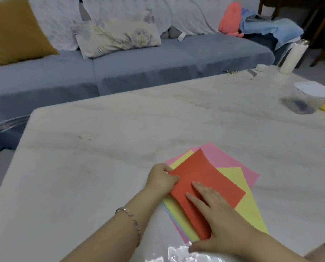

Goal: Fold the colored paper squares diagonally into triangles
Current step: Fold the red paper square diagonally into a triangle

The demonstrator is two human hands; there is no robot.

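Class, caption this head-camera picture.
Two hands, left and right, hold a red paper on a colored stack.

Count of visible items:

- Hands: two, the left hand (162,179) and the right hand (217,222), lower centre of the frame.
- Bracelet (129,217): one.
- Paper sheets, lower centre: one red sheet (205,178), two yellow sheets (250,207) showing, one pink sheet (227,159); further sheet edges beneath cannot be counted.
- Cushions, upper left: two, one mustard cushion (16,31), one patterned cushion (116,37).
- Lidded container (312,95): one, right edge.

Pale marble-look table (101,167): paper stack (233,163), lidded tub (312,93), white cylinder (293,57), possibly bottle.
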